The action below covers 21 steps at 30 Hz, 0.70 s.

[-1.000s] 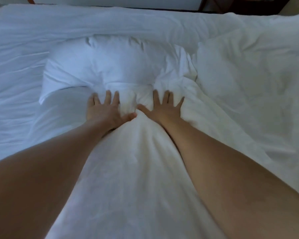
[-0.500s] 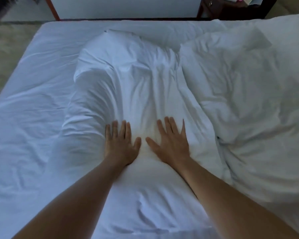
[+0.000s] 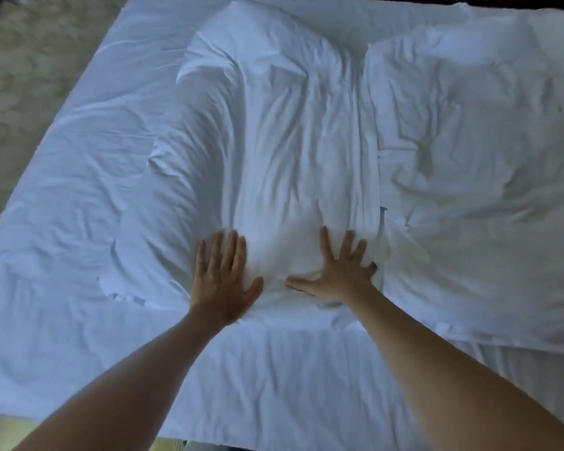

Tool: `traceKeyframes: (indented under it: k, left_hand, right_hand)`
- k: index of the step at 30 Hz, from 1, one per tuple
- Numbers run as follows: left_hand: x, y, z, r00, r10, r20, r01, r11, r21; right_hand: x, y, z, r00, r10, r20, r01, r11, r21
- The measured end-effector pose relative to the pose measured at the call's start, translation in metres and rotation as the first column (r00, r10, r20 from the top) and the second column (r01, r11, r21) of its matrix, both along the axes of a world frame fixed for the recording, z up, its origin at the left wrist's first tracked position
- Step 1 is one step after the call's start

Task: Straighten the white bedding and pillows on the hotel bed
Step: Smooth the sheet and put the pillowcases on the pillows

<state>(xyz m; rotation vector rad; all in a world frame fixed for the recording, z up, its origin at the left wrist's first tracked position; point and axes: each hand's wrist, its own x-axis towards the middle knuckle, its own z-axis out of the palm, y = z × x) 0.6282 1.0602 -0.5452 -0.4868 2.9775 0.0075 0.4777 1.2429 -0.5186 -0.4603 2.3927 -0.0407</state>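
Both hands lie flat, palms down, on the near end of a white pillow (image 3: pixel 267 151). The left hand (image 3: pixel 222 278) has its fingers straight and close together, pointing away from the person. The right hand (image 3: pixel 336 271) has its fingers spread wide, thumb stretched toward the left hand. Neither hand grips the cloth; they press on it with open palms, a small gap of fabric between the two thumbs.

The pillow's long axis runs straight away from the person, from under the palms to its far end well beyond the fingertips. It lies almost wholly ahead of the hands, and long creases in the case follow that same line. The hands sit about equally far along it, so neither is clearly nearer to the far end; the left is close to the pillow's left edge, the right close to its right edge.

Just to the right of the right hand, touching the pillow's side, lies a second pillow (image 3: pixel 469 157), also rumpled. Left of the left hand and nearer than both wrists spreads the wrinkled white sheet (image 3: pixel 62 222).

Since the creases run lengthwise, the next stroke probably wants to go forward along that axis, or outward from the middle toward each edge. The straightening looks to be only partly done.
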Motion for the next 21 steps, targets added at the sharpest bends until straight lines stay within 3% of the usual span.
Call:
traceKeyframes:
  k: [3,6,9,11,16,21]
  left_hand:
    - [-0.004,-0.022,0.012,1.000,0.010,0.012,-0.009,0.999,-0.044]
    - [-0.006,-0.066,0.034,0.971,0.227,0.075,-0.226,0.974,-0.027]
    - [-0.002,-0.100,0.051,0.823,0.511,0.250,-0.552,0.822,0.136]
    - [-0.005,-0.109,0.050,0.738,0.587,0.334,-0.665,0.719,0.204]
    - [-0.020,-0.130,0.028,0.655,0.595,0.465,-0.745,0.611,0.267]
    - [-0.026,-0.157,0.015,0.646,0.593,0.481,-0.738,0.647,0.193]
  right_hand:
    - [-0.015,0.006,0.015,0.994,0.053,0.100,-0.054,0.999,-0.001]
    - [-0.019,0.010,0.016,0.992,0.079,0.102,-0.078,0.997,-0.009]
    - [-0.019,0.002,0.011,0.991,0.058,0.123,-0.062,0.998,0.025]
    - [-0.019,-0.008,0.006,0.990,0.036,0.138,-0.044,0.998,0.054]
    - [-0.028,-0.033,-0.008,0.989,0.016,0.148,-0.041,0.985,0.166]
    - [-0.027,-0.051,-0.021,0.997,-0.021,0.074,0.007,0.982,0.187]
